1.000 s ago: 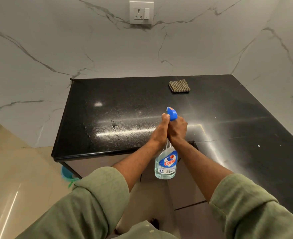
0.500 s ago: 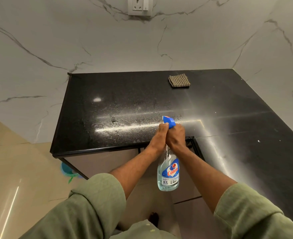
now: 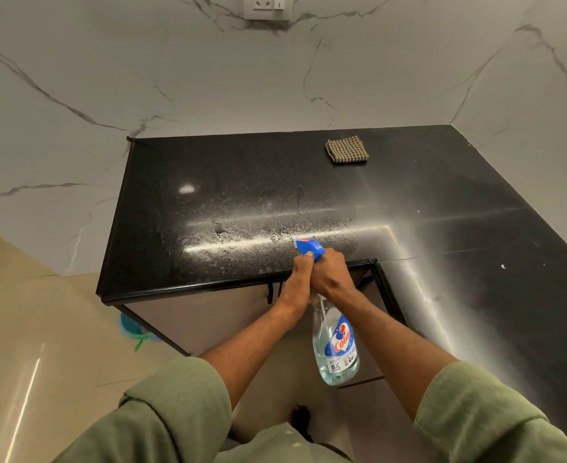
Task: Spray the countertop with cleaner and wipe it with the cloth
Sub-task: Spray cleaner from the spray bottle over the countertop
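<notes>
Spraying — both hands, left hand point(image 3: 300, 274) and right hand point(image 3: 330, 274), grip the spray bottle point(image 3: 335, 342) neck. We should aim its nozzle at the counter point(image 3: 475, 202)'s dry side — cloth point(image 3: 347, 149) waits.

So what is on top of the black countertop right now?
On the black countertop lie a folded checked cloth near the back wall and a film of sprayed droplets. Both hands and the spray bottle's head cover a small patch of its front edge.
</notes>
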Available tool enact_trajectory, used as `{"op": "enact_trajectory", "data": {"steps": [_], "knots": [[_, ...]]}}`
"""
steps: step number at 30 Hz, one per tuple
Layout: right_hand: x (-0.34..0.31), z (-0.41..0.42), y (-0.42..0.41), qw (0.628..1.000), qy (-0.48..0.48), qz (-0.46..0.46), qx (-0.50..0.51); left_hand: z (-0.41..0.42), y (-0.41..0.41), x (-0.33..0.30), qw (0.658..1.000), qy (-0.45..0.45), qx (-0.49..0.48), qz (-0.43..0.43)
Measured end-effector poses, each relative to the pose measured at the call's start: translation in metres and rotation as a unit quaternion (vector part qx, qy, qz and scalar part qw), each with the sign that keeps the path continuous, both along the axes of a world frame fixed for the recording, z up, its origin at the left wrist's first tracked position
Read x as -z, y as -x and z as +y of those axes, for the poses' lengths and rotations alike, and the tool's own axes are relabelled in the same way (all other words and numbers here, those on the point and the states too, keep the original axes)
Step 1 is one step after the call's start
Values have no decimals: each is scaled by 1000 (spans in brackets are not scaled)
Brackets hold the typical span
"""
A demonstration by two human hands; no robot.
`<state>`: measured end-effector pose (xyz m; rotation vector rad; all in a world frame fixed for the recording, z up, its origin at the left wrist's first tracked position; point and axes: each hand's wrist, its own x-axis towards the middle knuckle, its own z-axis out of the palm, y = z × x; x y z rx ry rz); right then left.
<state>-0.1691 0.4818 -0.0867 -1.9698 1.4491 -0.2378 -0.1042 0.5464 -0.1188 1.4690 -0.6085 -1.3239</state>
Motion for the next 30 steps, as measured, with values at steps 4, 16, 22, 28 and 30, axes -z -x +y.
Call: {"op": "enact_trajectory", "data": {"steps": [4,16,22,28,30], "knots": [[1,4,-9,999,21,-46,11,-1,-5,-2,1000,15,-20,9],[-15,7,-46,991,47,-109,61,1,-32,-27,998,49,-47,-6],[-15,17,-65,982,59,-176,46,8,-50,-29,997,44,-67,-12],[-31,17,-95,973,76,-215,40,9,-79,-41,994,76,-80,-17],[-34,17,-103,972,84,-216,34,7,-88,-42,993,76,-80,-27]]}}
